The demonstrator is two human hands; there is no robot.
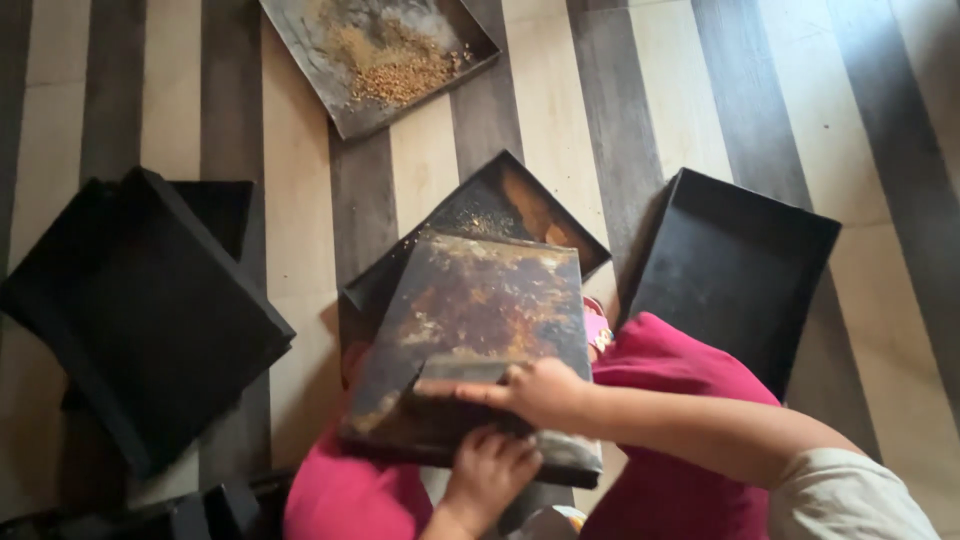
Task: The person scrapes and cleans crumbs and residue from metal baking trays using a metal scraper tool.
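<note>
A rusty, stained baking tray point(480, 310) lies tilted and upside down across my lap, over my pink-clad legs point(680, 370). My right hand point(545, 392) reaches in from the right and presses a flat metal scraper point(455, 378) against the tray's near part. My left hand point(490, 475) grips the tray's near edge from below. Beneath the far end of this tray sits another dark tray point(520, 195) with brown residue and crumbs in it.
On the striped floor, a grey tray point(300, 40) at the top holds a heap of brown crumbs. A black tray point(740, 270) lies to the right. Overlapping black trays point(140, 310) lie to the left, and more dark pieces point(200, 510) at the bottom left.
</note>
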